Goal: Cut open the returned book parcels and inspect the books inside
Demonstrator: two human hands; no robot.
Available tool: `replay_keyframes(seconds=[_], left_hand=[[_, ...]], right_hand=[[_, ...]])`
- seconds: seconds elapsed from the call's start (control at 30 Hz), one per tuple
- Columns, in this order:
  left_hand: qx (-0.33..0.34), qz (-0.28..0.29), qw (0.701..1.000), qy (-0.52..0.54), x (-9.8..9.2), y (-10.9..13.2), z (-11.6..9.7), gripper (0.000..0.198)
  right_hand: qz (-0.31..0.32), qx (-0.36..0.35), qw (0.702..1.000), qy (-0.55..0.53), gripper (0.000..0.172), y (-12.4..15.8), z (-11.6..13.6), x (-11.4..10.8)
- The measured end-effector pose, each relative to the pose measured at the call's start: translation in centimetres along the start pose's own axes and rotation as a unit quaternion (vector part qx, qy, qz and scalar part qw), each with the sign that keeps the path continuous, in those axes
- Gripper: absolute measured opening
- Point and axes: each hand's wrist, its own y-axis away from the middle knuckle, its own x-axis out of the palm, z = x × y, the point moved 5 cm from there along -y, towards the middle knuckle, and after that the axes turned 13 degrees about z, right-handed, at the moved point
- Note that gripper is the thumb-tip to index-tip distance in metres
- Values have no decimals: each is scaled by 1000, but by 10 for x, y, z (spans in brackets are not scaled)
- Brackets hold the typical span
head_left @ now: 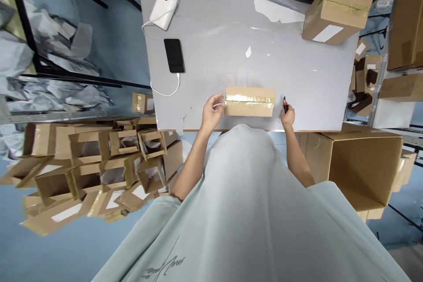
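A small taped cardboard box [250, 102] lies on the grey table [231, 44] near its front edge. My left hand [212, 111] rests against the box's left end, fingers curled on something pale that I cannot make out. My right hand [288, 116] sits just right of the box and grips a red and black cutter [285, 104], tip pointing away from me. The tool is a little apart from the box.
A black phone [174, 55] on a white cable, a white power bank [162, 9] and a larger taped box [335, 13] lie further back. Several opened small boxes [109, 158] are piled on the floor left. A big open carton [360, 167] stands right.
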Motion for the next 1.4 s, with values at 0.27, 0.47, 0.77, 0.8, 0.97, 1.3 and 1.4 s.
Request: replay_keyframes(seconds=[0.27,0.47,0.77,0.8,0.97,1.3,1.4], left_hand=[[74,53,965,-246,31,1,-21,50],[78,56,945,-314,36,3,-17,62],[81,87,927,-356,28,14,-25,47],[81,91,925,-359,28,16,-27,41],[85,106,919,-369,29,28,-38,17],[80,160,905,-387,35,55,-35,17],[71,173,905,-381,36,60,-29,21]], right_hand=[[-15,-173,985,-5,51,19,54,-37],[82,-358,928,65,44,56,136,-54],[158,-402,887,163,43,57,157,-43],[164,-401,885,171,44,56,156,-43],[174,-406,870,220,53,56,154,-46],[144,-435,855,242,39,57,168,-69],[133,-427,875,186,42,44,175,-78]])
